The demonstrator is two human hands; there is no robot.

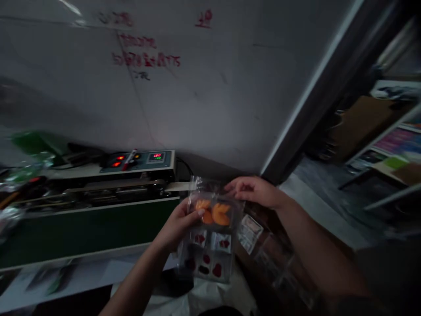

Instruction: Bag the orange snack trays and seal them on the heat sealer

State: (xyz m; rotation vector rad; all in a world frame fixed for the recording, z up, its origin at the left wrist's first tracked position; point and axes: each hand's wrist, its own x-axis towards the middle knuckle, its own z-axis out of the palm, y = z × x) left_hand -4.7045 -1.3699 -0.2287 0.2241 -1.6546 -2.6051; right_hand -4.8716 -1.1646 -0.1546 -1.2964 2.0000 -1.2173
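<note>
A clear plastic packet (213, 252) hangs in front of me, with orange pieces in its upper part, two small white sachets with red print across its middle, and several dark red pieces at the bottom. My left hand (184, 219) grips its left side, thumb lying over the front by the orange pieces. At the packet's upper right edge, the bent fingers of my right hand (255, 191) are closed on the film; blur hides the exact contact. More clear packets (272, 259) lie below my right forearm, one showing a printed white sachet (250, 232).
On my left stands a sealing machine with a lit control panel (148, 161), a red-and-white marker (130, 159) on it and a dark green belt (98, 230) in front. Behind is a white wall (210, 96) with red writing. Shelves (391, 153) stand at right.
</note>
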